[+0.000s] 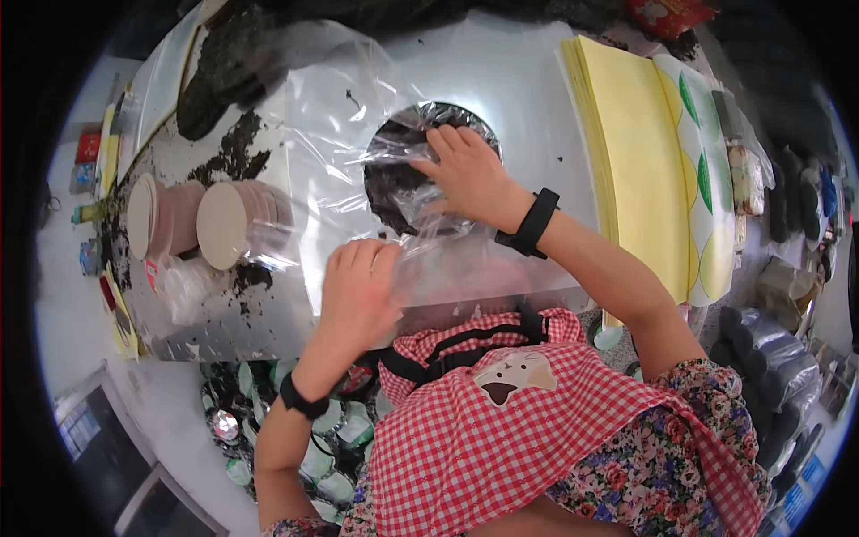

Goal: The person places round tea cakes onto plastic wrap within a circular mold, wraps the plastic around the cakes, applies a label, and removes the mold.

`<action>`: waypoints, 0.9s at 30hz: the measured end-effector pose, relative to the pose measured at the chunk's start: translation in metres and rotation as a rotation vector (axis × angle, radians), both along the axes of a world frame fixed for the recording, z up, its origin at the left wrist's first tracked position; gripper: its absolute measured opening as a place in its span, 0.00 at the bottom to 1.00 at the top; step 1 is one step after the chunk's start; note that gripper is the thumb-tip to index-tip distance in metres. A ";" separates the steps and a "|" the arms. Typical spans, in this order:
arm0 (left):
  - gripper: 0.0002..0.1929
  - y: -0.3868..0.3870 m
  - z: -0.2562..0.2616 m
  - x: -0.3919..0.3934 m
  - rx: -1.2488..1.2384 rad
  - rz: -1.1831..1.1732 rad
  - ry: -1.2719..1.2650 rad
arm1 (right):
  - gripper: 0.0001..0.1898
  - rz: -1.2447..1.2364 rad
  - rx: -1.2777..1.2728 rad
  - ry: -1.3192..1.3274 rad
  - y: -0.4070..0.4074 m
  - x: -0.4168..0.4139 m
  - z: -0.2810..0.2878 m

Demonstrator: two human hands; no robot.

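Note:
A round black disc (396, 191), apparently dried seaweed, lies on a pale sheet in front of me. Clear plastic film (335, 144), perhaps a bag, spreads wrinkled and shiny over and around it. My right hand (463, 171) rests on the disc with its fingers apart; whether it is above or inside the film I cannot tell. Near the table's front edge, my left hand (359, 285) has its fingers curled on the film's near part. It is slightly blurred, and its thumb is partly hidden.
Two stacks of round beige card discs (221, 225) lie at the left, beside a crumpled clear bag (188, 288). Dark crumbs (231, 154) litter the metal table (201, 342). A yellow paper stack (631, 168) borders the right side. Many green-and-white wrapped packs (329, 436) sit below the table.

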State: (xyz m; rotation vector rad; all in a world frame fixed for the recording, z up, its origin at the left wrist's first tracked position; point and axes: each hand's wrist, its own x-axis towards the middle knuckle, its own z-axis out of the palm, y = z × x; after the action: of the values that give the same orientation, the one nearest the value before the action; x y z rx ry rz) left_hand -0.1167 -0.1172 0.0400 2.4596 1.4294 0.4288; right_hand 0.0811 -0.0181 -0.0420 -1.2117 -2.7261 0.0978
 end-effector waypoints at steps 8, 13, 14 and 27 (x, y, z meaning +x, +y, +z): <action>0.17 -0.048 -0.074 -0.027 0.235 -0.498 -0.079 | 0.34 -0.041 0.025 -0.085 -0.007 0.011 0.003; 0.62 0.055 -0.094 -0.017 -0.746 0.117 -1.152 | 0.35 -0.046 -0.033 -0.124 -0.013 0.010 0.005; 0.59 0.070 -0.080 0.003 -0.677 0.060 -1.350 | 0.33 -0.051 -0.039 -0.124 -0.013 0.010 0.003; 0.09 0.100 -0.072 0.036 0.098 -0.173 -0.336 | 0.11 0.147 -0.049 0.579 -0.022 0.046 0.026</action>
State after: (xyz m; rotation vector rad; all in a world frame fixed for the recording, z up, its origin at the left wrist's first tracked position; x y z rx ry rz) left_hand -0.0804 -0.0173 -0.0322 2.4136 1.0747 0.8441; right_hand 0.1268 -0.0401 -0.0158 -0.8222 -2.3002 0.4580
